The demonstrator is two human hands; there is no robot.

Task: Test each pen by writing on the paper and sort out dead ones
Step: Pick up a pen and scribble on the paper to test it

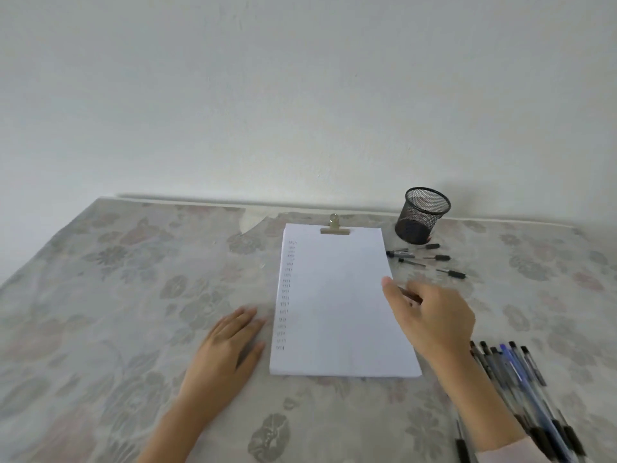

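Floral cloth (133,295) | clipped paper (340,312) laid centre, marks down lt margin | lt hand (227,349) laid flat beside it | rt hand (430,319) curled at paper's rt edge, thin pen (409,294) pinched, blurred | pen bunch (521,379) near rt | mesh cup (422,215) far rt, loose pens (409,261) strewn by it

Floral-clothed table (117,295) carries: clipped paper pad (337,295) at centre, black mesh cup (421,217) at far right, loose pens (405,253) just beside the cup, pen bundle (521,379) at near right.
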